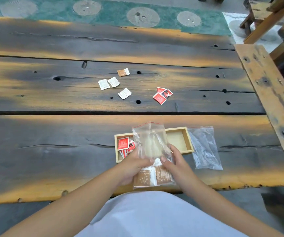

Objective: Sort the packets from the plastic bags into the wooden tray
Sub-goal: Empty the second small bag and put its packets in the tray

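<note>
Both hands, left (134, 164) and right (175, 161), pinched a bag (150, 144) of brown packets (152, 176) upright just before the tray (188, 142), probably to open it; red packets (123, 143) filled the tray's left end.

No print could be read anywhere. The red packets (123, 143) in the wooden tray (188, 139) bore white marks too blurred to make out. The brown packets (142, 179) in the plastic bag (149, 142) nearer than the tray showed only pale dots and a smeared line.
</note>
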